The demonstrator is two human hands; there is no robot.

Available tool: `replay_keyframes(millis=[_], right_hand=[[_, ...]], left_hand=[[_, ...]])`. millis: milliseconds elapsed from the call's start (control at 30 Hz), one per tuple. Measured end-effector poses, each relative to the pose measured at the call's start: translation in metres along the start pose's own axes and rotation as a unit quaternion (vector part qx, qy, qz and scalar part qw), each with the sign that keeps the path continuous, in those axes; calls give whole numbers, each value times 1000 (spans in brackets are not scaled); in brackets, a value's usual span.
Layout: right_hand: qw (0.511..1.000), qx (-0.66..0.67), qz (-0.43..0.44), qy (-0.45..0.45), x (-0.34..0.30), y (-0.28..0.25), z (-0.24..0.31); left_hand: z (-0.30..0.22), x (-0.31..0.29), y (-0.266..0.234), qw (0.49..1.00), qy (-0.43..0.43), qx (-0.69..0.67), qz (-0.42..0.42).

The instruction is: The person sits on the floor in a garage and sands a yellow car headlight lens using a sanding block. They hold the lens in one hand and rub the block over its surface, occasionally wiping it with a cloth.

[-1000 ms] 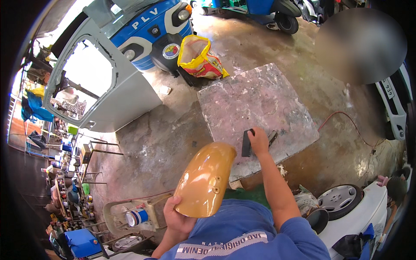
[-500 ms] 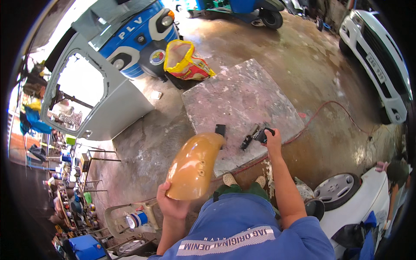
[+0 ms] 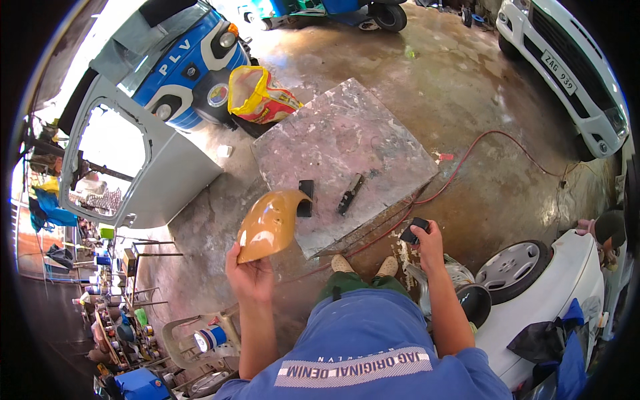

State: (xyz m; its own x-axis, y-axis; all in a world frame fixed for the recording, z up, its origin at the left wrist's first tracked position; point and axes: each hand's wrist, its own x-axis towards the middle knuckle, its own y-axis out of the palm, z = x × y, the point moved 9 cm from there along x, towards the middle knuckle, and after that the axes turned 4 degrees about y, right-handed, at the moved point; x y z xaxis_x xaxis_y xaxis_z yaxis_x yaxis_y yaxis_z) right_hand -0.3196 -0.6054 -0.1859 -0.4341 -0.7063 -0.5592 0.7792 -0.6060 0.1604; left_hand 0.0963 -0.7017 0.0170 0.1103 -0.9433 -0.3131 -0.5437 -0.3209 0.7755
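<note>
A curved, glossy tan-orange shell [image 3: 270,223], shaped like a small fender, is held up by one end in my left hand [image 3: 252,275]. Its far end overlaps the near left edge of a paint-stained board [image 3: 347,137]. In my right hand [image 3: 429,241] is a small black block [image 3: 414,231], gripped beyond the board's near right side. On the board lie a flat black rectangular piece [image 3: 305,199], close to the shell's tip, and a long dark tool with a greyish end [image 3: 350,194]. What each of these two is cannot be made out.
An open yellow-and-red sack [image 3: 267,97] stands behind the board, near a blue vehicle [image 3: 190,67]. A bare grey door [image 3: 167,170] is at left. A red hose [image 3: 467,157] crosses the wet floor. A loose wheel [image 3: 512,268] and white car body [image 3: 557,293] sit at right.
My right hand has drawn back from over the board toward me, carrying the black block away from beside the long tool. The shell in my left hand has moved left and tilted.
</note>
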Motion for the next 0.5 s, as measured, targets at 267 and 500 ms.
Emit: replay_keyframes(millis=[267, 500], right_hand=[[998, 23, 54, 26, -19, 1, 10], [994, 2, 112, -9, -18, 10, 16]], left_hand=[[20, -9, 24, 998, -19, -30, 54], [29, -11, 19, 999, 32, -7, 10]])
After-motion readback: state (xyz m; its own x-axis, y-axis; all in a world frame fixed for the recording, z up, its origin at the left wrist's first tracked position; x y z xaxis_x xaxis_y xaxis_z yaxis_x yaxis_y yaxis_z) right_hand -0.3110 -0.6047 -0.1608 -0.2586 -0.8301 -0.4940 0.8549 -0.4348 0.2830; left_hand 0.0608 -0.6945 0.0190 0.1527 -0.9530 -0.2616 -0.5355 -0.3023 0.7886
